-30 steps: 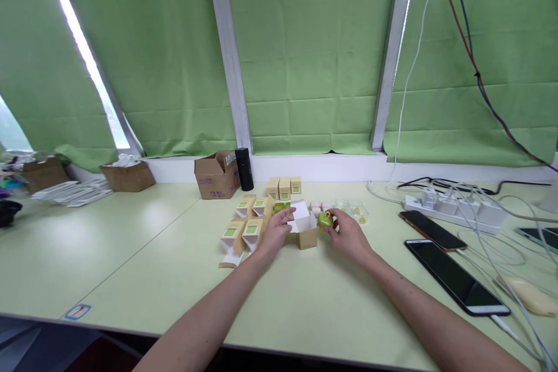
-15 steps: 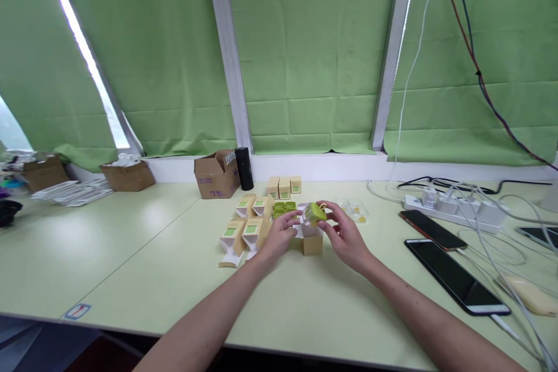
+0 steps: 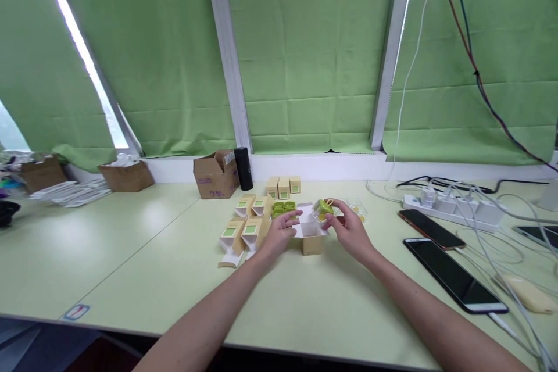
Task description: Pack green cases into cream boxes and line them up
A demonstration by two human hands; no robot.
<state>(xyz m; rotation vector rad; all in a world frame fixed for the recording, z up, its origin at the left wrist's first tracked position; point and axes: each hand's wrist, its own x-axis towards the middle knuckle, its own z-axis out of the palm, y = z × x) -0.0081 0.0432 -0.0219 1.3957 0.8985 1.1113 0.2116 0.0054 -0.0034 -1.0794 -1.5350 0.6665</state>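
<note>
A small open brown carton (image 3: 312,239) with white flaps stands on the pale green table (image 3: 131,256). My left hand (image 3: 279,235) rests against the carton's left flap, fingers curled on it. My right hand (image 3: 349,231) pinches a small green item (image 3: 323,207) with a yellow loop just above the carton's right side. Several folded brown cartons with green labels (image 3: 246,229) lie left of my left hand. Green items (image 3: 284,207) sit behind the carton.
Three closed small cartons (image 3: 283,186) stand in a row at the back, beside a black cylinder (image 3: 243,168) and an open cardboard box (image 3: 216,174). Clear packets (image 3: 357,209) lie right of my hand. Two phones (image 3: 453,276), a power strip (image 3: 453,208) and cables fill the right.
My right hand lifted the green item from the table to above the open carton. My left hand shifted slightly right onto the carton's flap.
</note>
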